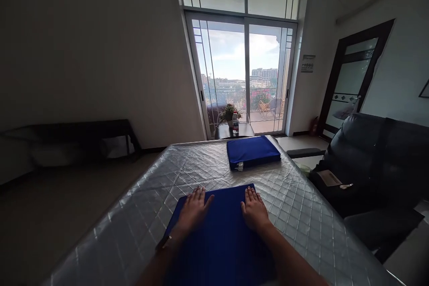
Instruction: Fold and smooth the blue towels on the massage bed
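A flat blue fabric piece (223, 232) with straight edges lies in front of me on a silver quilted cover (147, 214). My left hand (195, 208) rests flat on its far left part, fingers stretched out and thumb apart. On the far right corner lies my right hand (254, 208), also flat, with fingers extended. Neither hand grips anything. Farther off, a folded blue fabric stack (253, 149) with a small white tag (240, 166) sits on the same cover. The near end of the flat piece is dark and partly hidden by my forearms.
Beyond the covered surface, a small table (223, 132) bears a potted plant (228, 111) and a water bottle (235, 123). A black armchair (378, 161) stands on the right, with a flat tan object (329, 178) on its seat. A dark bench (83, 136) is along the left wall.
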Motion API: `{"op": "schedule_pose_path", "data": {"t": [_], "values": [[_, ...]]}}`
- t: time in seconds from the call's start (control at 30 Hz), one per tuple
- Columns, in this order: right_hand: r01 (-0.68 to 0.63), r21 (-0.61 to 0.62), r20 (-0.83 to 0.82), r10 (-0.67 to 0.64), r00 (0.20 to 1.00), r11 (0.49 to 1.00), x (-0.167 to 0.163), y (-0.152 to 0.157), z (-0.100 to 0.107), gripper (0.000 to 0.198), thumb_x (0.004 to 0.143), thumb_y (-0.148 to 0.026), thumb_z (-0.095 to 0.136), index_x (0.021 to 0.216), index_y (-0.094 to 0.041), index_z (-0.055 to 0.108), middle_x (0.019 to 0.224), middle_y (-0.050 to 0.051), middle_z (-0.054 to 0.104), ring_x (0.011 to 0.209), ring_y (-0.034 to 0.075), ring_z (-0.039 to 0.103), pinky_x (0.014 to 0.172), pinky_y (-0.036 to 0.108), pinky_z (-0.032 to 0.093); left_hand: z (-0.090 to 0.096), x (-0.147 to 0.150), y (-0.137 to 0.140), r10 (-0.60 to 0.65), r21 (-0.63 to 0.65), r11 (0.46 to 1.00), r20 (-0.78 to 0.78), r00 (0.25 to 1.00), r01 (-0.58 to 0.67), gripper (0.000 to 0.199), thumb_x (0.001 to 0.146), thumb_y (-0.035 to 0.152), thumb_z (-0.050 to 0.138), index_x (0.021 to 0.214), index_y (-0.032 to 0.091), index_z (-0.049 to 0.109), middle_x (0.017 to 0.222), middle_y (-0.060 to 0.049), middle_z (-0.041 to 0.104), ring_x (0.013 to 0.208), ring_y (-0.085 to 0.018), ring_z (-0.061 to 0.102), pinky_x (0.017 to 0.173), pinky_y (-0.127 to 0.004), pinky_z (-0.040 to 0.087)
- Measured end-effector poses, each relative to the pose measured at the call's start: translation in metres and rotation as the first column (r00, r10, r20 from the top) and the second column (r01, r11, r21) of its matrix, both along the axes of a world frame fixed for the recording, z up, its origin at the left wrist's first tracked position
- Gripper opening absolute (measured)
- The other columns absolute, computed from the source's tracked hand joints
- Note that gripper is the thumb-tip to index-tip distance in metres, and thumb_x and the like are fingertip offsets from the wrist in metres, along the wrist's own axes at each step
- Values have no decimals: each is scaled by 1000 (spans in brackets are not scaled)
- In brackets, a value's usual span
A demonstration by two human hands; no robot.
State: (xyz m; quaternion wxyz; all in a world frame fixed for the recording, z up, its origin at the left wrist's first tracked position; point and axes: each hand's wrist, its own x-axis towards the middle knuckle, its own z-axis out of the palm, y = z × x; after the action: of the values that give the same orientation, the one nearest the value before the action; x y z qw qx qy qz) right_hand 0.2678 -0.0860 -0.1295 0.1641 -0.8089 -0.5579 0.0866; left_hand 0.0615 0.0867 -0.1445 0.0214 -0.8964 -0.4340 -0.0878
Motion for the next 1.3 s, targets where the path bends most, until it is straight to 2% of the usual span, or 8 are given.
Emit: {"op": "schedule_pose_path", "data": {"t": [0.13, 0.27, 0.37, 0.5, 0.7, 0.87, 1.07, 1.3], "values": [[-43, 12, 27, 43, 999, 999, 2, -2, -4, 65, 103, -35, 22, 161, -4, 20, 168, 12, 12, 156, 23, 7, 126, 40, 6, 8, 81, -67, -351, 18, 936, 118, 929, 352, 65, 106, 52, 22, 156, 13, 35, 162, -16, 36, 152, -27, 28, 123, -50, 31], [-92, 10, 53, 91, 994, 996, 5, -3, -6, 67, 101, -34, 27, 161, -5, 18, 168, 12, 9, 156, 24, 4, 126, 41, 6, -3, 104, -87, -471, 48, 882, 158, 868, 469, 60, 107, 50, 20, 157, 19, 34, 161, -11, 41, 151, -23, 32, 122, -47, 34], [-39, 14, 24, 39, 999, 999, 4, -1, -5, 66, 103, -36, 21, 160, -5, 21, 167, 11, 13, 156, 22, 8, 126, 40, 7, -14, 78, -66, -437, 56, 899, 106, 893, 434, 59, 107, 49, 22, 156, 20, 37, 161, -11, 41, 151, -23, 33, 121, -48, 35], [-2, 9, -3, 2, 1000, 1000, 1, 0, 0, 66, 102, -36, 20, 160, -4, 22, 167, 11, 13, 156, 21, 10, 125, 38, 7, -25, 8, -21, -343, 81, 937, 12, 939, 341, 54, 107, 43, 26, 155, 23, 39, 163, -9, 37, 153, -23, 29, 123, -48, 31], [-7, -18, 36, 8, 999, 1000, 1, -1, 3, 67, 102, -37, 17, 160, -4, 22, 168, 10, 13, 156, 19, 8, 125, 36, 3, -32, -75, 27, 71, -19, 997, 68, 995, -70, 68, 103, 53, 25, 154, 9, 39, 162, -18, 35, 152, -29, 30, 123, -48, 28], [8, -56, 81, -4, 997, 998, -1, -2, 3, 67, 102, -38, 17, 161, -5, 21, 168, 8, 13, 156, 18, 5, 125, 35, 3, -30, -75, 24, 118, -64, 992, 127, 985, -110, 84, 100, 65, 20, 156, 3, 33, 163, -21, 30, 152, -31, 29, 123, -49, 26], [25, -152, 153, -1, 988, 988, -2, 9, 14, 67, 101, -36, 21, 160, -3, 23, 167, 12, 13, 156, 21, 5, 125, 42, 1, -29, -73, 19, 62, -10, 998, 130, 990, -61, 84, 100, 65, 19, 154, 3, 37, 161, -23, 35, 150, -33, 33, 120, -52, 31], [47, -89, 137, -34, 990, 995, 14, 24, 15, 67, 103, -37, 17, 161, -4, 20, 168, 9, 14, 156, 18, 7, 124, 35, 4, -33, -73, 21, 80, -7, 997, 169, 982, -80, 84, 100, 66, 15, 154, 5, 39, 160, -21, 38, 150, -32, 34, 121, -51, 31]]}}
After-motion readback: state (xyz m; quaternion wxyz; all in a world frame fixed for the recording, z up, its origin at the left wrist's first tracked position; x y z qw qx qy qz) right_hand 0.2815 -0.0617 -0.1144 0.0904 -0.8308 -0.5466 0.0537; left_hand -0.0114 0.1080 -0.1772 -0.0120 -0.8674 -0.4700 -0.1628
